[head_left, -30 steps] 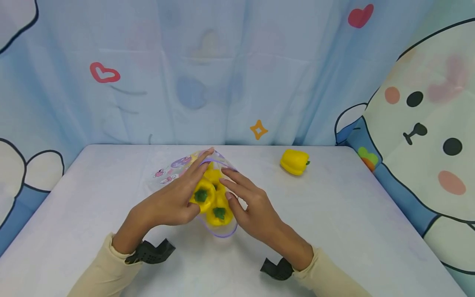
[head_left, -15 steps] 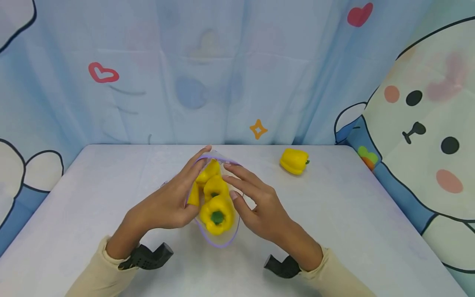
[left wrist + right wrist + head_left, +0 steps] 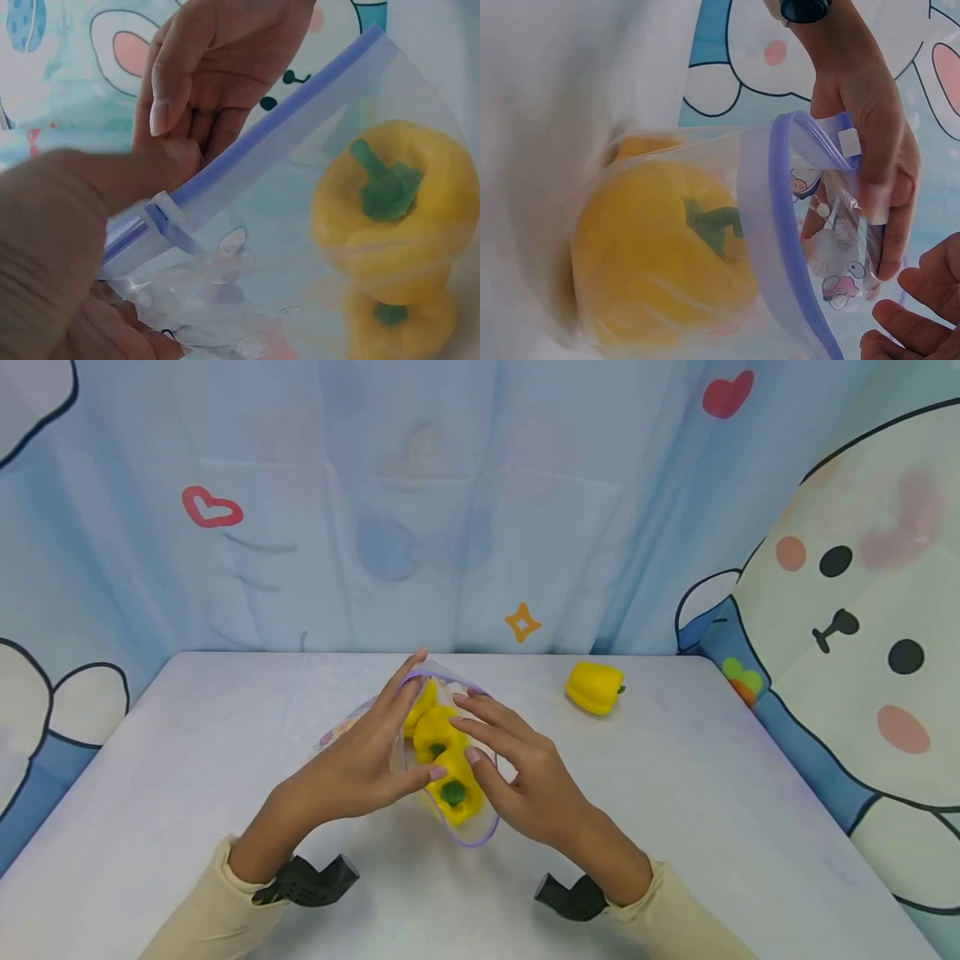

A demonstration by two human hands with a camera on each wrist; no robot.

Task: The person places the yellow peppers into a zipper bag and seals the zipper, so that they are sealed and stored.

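Observation:
A clear zip bag (image 3: 247, 225) with purple edging and cartoon prints stands tilted with its mouth towards me, several yellow bell peppers (image 3: 453, 793) inside. My left hand (image 3: 367, 760) holds the bag's left side, fingers along the outside and thumb (image 3: 422, 779) stretched across the mouth. A white slider (image 3: 161, 214) sits on the purple zip strip just below that thumb in the left wrist view. My right hand (image 3: 517, 768) is at the mouth's right side, fingers relaxed and apart, fingertips close to the rim. My left hand hides part of the bag and peppers.
One loose yellow bell pepper (image 3: 595, 688) lies at the back right of the white-covered table (image 3: 697, 827). A blue curtain (image 3: 420, 510) with cartoon prints hangs behind the table. Black wrist cameras (image 3: 318, 881) sit on both forearms.
The bag's mouth has swung right and its front edge has risen slightly over the last half second. My left thumb has stretched out over the opening. My right hand has barely moved since then.

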